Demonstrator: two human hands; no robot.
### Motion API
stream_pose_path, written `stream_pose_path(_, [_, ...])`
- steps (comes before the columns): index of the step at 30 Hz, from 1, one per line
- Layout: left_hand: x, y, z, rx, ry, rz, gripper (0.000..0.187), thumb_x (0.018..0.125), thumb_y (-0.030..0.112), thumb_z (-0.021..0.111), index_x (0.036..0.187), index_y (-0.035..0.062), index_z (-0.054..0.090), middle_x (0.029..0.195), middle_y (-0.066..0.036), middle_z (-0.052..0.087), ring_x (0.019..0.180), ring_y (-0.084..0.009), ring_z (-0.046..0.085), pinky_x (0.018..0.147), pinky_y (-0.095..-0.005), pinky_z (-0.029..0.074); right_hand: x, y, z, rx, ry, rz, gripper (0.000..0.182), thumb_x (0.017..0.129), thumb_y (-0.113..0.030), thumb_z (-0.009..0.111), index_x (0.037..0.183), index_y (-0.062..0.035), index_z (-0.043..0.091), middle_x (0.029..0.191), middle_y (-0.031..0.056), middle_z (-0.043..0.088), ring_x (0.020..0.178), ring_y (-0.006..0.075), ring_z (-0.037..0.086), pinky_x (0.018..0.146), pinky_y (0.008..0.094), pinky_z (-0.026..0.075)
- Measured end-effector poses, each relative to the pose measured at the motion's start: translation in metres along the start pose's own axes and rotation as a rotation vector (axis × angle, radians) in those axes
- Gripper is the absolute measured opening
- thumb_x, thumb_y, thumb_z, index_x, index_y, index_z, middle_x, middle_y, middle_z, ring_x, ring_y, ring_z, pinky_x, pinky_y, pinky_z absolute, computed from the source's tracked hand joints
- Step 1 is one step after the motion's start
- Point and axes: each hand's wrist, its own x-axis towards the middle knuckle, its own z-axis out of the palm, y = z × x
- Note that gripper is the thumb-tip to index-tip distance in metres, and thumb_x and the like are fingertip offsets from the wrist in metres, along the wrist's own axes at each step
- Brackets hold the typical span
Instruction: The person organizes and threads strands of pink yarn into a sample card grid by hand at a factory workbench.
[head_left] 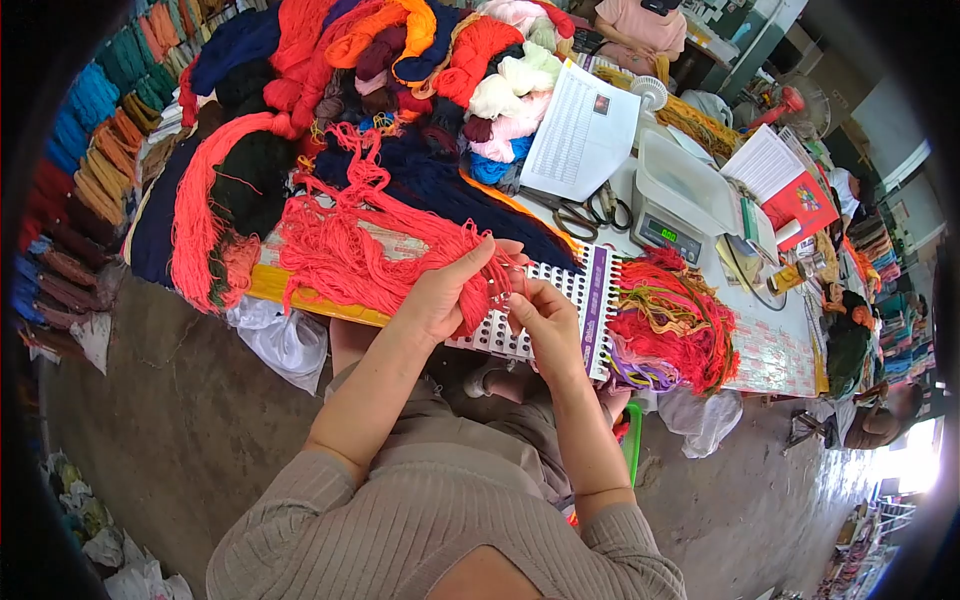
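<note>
A loose skein of coral-red yarn (360, 250) spreads over the front of the table. My left hand (450, 290) is closed around its right end, with strands looping over the fingers. Close beside it, my right hand (548, 318) pinches at a few of the same coral strands; the exact ends between its fingertips are too small to make out. Beneath both hands lies a white card sheet with rows of dark holes (545, 283) and a purple strip (594, 300). A mixed bundle of red, yellow and purple threads (670, 325) lies just right of the sheet.
Behind are heaped skeins (480, 65), a printed sheet (580, 135), black scissors (610, 207) and a digital scale (668, 235) bearing a clear plastic tub (690, 150). A person (645, 30) sits across the table. Plastic bags (285, 340) hang at the front edge.
</note>
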Motion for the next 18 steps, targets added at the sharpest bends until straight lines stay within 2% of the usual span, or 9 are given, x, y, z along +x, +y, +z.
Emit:
stream_pose_path(3, [0.0,-0.002,-0.001,0.008,-0.016,0.009,0.036,0.093,0.029,0.05,0.112,-0.0021,0.056,0.102,-0.013,0.061,0.09,-0.0186,0.062,0.081,-0.0321,0.051,0.0,0.006,-0.006,-0.131,-0.057,0.007,0.014,0.089,-0.013,0.058,0.096,-0.0008,0.056,0.08,0.001,0.057,0.066,0.0063,0.05,0.062,0.0202,0.042])
stream_pose_path(5, [0.0,-0.001,0.0,0.019,-0.014,0.022,0.036,0.094,0.029,0.05,0.111,-0.0021,0.056,0.101,-0.013,0.062,0.09,-0.0185,0.062,0.08,-0.0319,0.051,0.0,0.005,-0.001,-0.016,-0.03,-0.093,0.014,0.09,-0.015,0.057,0.094,-0.0012,0.056,0.079,0.001,0.058,0.066,0.0067,0.051,0.063,0.0205,0.042])
stream_pose_path(9, [-0.001,-0.001,0.002,0.005,0.065,0.027,0.036,0.094,0.03,0.049,0.109,-0.001,0.057,0.097,-0.012,0.062,0.087,-0.0182,0.062,0.078,-0.0315,0.05,-0.005,-0.001,0.002,0.043,-0.021,-0.09,0.015,0.093,-0.017,0.052,0.091,-0.002,0.054,0.081,0.0046,0.06,0.067,0.0096,0.054,0.064,0.0232,0.044])
stream_pose_path(11, [-0.003,0.001,0.008,0.024,0.152,0.068,0.036,0.094,0.031,0.048,0.109,0.0002,0.058,0.087,-0.01,0.063,0.076,-0.015,0.062,0.069,-0.0279,0.051,-0.008,-0.005,0.005,0.141,-0.042,-0.063,0.014,0.094,-0.016,0.05,0.09,-0.0021,0.051,0.08,0.0066,0.06,0.066,0.0116,0.055,0.063,0.0244,0.045])
stream_pose_path(12, [-0.003,0.0,0.006,0.022,0.153,0.067,0.036,0.094,0.031,0.048,0.109,0.0002,0.058,0.087,-0.01,0.063,0.076,-0.015,0.062,0.069,-0.0279,0.051,-0.009,-0.006,0.006,0.141,-0.041,-0.061,0.014,0.094,-0.016,0.05,0.09,-0.0021,0.051,0.08,0.0066,0.06,0.066,0.0116,0.055,0.063,0.0244,0.045])
stream_pose_path(14, [-0.001,0.0,-0.001,0.086,0.07,0.058,0.035,0.095,0.032,0.047,0.108,0.0013,0.058,0.07,-0.003,0.058,0.059,-0.0089,0.055,0.055,-0.0219,0.045,-0.01,-0.009,0.007,0.177,-0.063,-0.053,0.014,0.094,-0.015,0.048,0.09,-0.0018,0.049,0.076,0.0078,0.059,0.064,0.0131,0.056,0.061,0.0248,0.046])
stream_pose_path(15, [-0.001,0.0,-0.001,0.085,0.069,0.06,0.035,0.095,0.032,0.047,0.108,0.0013,0.058,0.07,-0.003,0.058,0.059,-0.0089,0.055,0.055,-0.0219,0.045,-0.011,-0.009,0.006,0.175,-0.064,-0.054,0.014,0.094,-0.015,0.048,0.09,-0.0018,0.049,0.076,0.0078,0.059,0.064,0.0131,0.056,0.061,0.0248,0.046])
stream_pose_path(17, [-0.002,0.0,0.002,0.037,0.08,0.036,0.036,0.096,0.033,0.045,0.107,0.0017,0.058,0.059,0.002,0.049,0.048,-0.0049,0.043,0.046,-0.0186,0.037,-0.012,-0.01,0.005,0.144,-0.043,-0.042,0.015,0.095,-0.015,0.048,0.09,-0.0016,0.048,0.074,0.008,0.058,0.062,0.0134,0.055,0.06,0.0242,0.045])
stream_pose_path(18, [-0.002,0.0,0.003,0.077,0.069,0.056,0.035,0.096,0.032,0.044,0.106,0.002,0.058,0.059,0.003,0.046,0.047,-0.0042,0.039,0.044,-0.0187,0.033,-0.012,-0.009,0.005,0.134,-0.026,-0.052,0.015,0.094,-0.016,0.049,0.089,-0.0014,0.049,0.072,0.0075,0.057,0.06,0.0131,0.054,0.058,0.0235,0.045])
